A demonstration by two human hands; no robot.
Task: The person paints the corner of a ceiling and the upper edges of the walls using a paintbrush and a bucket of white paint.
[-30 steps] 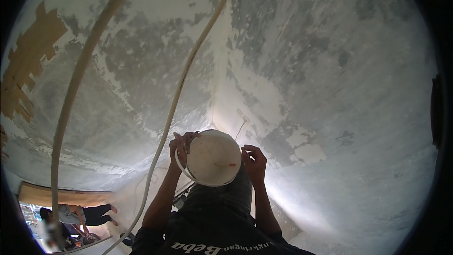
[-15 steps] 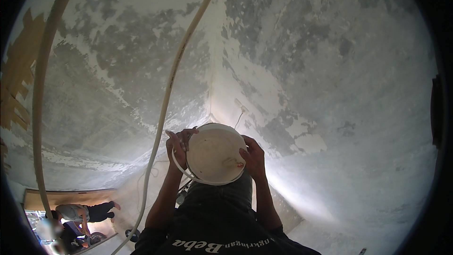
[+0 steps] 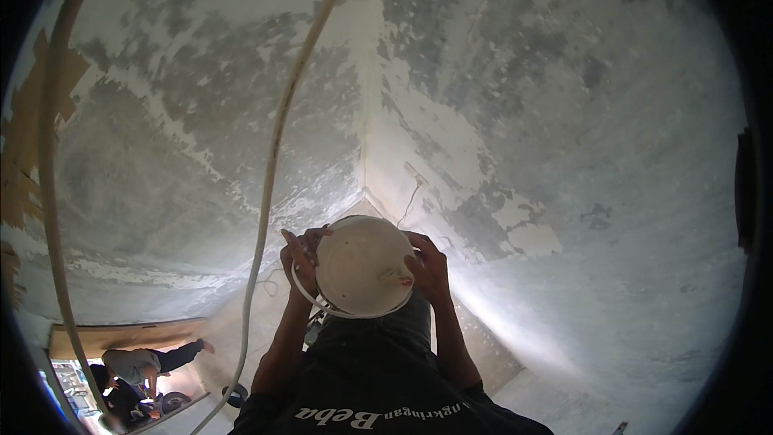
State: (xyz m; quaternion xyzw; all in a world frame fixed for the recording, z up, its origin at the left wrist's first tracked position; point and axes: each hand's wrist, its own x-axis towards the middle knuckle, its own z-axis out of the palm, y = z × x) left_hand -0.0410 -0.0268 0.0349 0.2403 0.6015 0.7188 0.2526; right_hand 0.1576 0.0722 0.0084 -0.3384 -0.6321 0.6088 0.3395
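A round off-white bucket [image 3: 362, 266] is held up in front of my body, its circular face toward me. A small reddish spot and brown smears show near its right side. My left hand [image 3: 301, 259] grips the left edge, fingers curled over the rim and spattered with something pale. Around the lower left hangs the curved white bail handle [image 3: 310, 300], close by that hand. On the opposite edge my right hand [image 3: 428, 267] is clamped, thumb on the face and fingers behind. What the bucket holds, if anything, I cannot make out.
Two patchy grey-white plastered walls [image 3: 515, 113] meet in a corner ahead. Two pale hoses [image 3: 278, 125] run down on the left. A cable hangs from a small wall box [image 3: 413, 171]. At lower left, another person [image 3: 137, 364] bends in a doorway near a wheel [image 3: 175, 403].
The bucket and both hands have shifted very slightly down and left in view, the grip unchanged. The hoses appear farther left. The other person's pose in the doorway has changed.
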